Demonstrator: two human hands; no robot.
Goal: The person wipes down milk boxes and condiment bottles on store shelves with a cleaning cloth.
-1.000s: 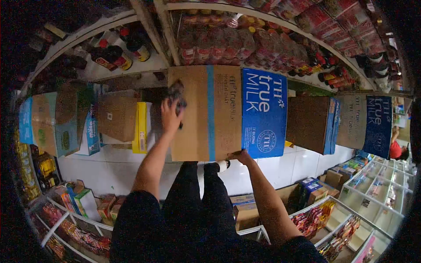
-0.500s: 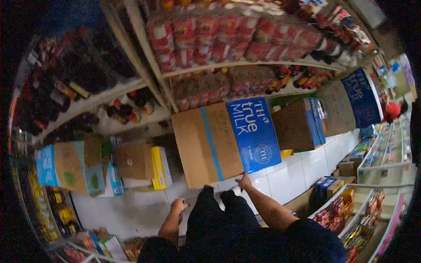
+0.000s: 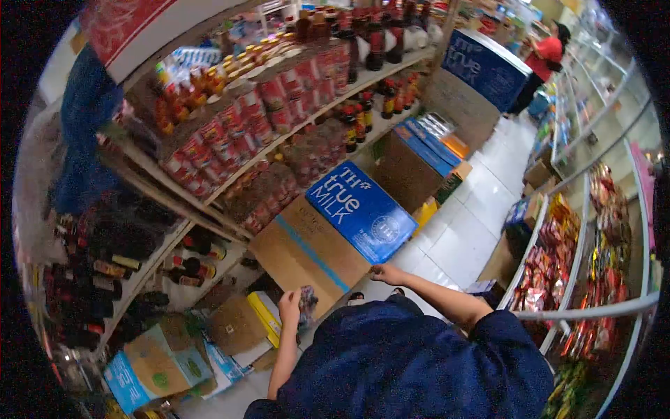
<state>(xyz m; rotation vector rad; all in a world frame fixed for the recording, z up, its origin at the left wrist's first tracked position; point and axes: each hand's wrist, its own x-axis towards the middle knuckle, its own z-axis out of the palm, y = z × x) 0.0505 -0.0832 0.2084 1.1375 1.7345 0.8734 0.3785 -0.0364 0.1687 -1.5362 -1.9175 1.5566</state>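
Observation:
A large cardboard box point(image 3: 307, 248) with a blue "TH true MILK" end stands on the floor against the shelves, in front of me. My left hand point(image 3: 289, 308) is closed around a dark crumpled cloth point(image 3: 308, 307), next to the box's near left corner. My right hand point(image 3: 388, 273) is stretched out with its fingertips resting on the box's near edge, under the blue end. It holds nothing. My dark blue clothing fills the bottom of the view.
Shelves point(image 3: 230, 164) of red packets and dark bottles rise behind the box. More milk boxes point(image 3: 419, 157) line the white tile floor point(image 3: 467, 234), and a yellow box point(image 3: 267, 314) sits left. Glass display cabinets point(image 3: 579, 237) run along the right. A person in red point(image 3: 548, 52) stands far off.
My left hand has come down from the top of the box with the cloth to its near corner. My right hand stays on the box's edge. The view has swung upward.

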